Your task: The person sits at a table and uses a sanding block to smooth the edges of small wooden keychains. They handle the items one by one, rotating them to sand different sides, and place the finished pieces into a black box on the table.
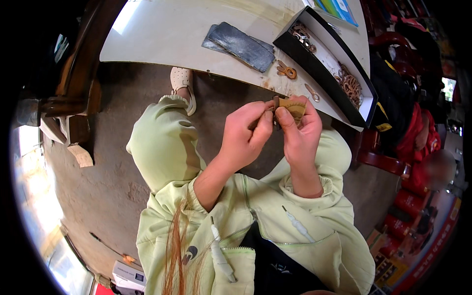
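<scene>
Both my hands meet just in front of the table's near edge. My left hand is closed with its fingertips pinching a small dark brown piece, which looks like wood. Thumb and fingers of my right hand are closed on a bent yellowish-brown sheet, like sandpaper, that lies against the piece. The fingers hide most of the piece. Beyond my right hand, a small brown ring-ended piece lies on the table. Farther left is an orange-brown piece with loops.
On the white table lie overlapping dark grey sheets. A long black-sided box at the right holds several brown ring-like pieces. Blue papers lie behind it. A person in red is at the right, beside dark red wooden furniture.
</scene>
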`<act>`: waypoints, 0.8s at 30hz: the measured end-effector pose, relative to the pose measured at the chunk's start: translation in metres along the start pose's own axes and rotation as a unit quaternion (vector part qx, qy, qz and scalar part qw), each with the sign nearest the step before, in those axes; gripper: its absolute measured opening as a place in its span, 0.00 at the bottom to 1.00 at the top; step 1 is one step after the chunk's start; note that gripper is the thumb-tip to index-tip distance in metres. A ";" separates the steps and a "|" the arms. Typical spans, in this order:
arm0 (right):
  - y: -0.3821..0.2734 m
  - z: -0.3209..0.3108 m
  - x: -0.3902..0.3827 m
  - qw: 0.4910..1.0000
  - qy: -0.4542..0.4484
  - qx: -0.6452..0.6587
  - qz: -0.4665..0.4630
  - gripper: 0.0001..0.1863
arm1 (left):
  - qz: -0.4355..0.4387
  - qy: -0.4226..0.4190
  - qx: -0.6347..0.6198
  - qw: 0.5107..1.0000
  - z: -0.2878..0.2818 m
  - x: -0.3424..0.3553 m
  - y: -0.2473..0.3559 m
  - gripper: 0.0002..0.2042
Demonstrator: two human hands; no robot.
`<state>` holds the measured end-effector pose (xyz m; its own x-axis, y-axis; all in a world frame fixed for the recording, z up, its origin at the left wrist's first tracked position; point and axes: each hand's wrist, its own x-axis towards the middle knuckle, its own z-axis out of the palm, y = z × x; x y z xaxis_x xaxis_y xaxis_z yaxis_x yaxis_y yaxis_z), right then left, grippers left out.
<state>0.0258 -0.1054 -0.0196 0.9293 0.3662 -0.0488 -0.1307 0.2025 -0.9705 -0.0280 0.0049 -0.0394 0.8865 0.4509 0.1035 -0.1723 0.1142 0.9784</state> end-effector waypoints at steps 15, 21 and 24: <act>0.004 -0.004 0.002 1.000 0.001 0.000 0.014 0.08 | 0.019 -0.017 0.039 0.999 0.000 0.001 -0.007 0.06; 0.002 -0.005 0.004 1.000 0.016 -0.010 0.019 0.07 | 0.066 -0.072 0.118 0.988 0.002 -0.001 -0.009 0.03; 0.000 -0.008 0.012 0.998 0.044 0.010 0.040 0.06 | 0.024 -0.073 0.071 0.994 0.007 -0.001 -0.013 0.04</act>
<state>0.0394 -0.1090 -0.0217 0.9424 0.3004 -0.1474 -0.2118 0.1944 -0.9578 -0.0237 -0.0033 -0.0509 0.9336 0.3179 0.1651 -0.1624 -0.0354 0.9861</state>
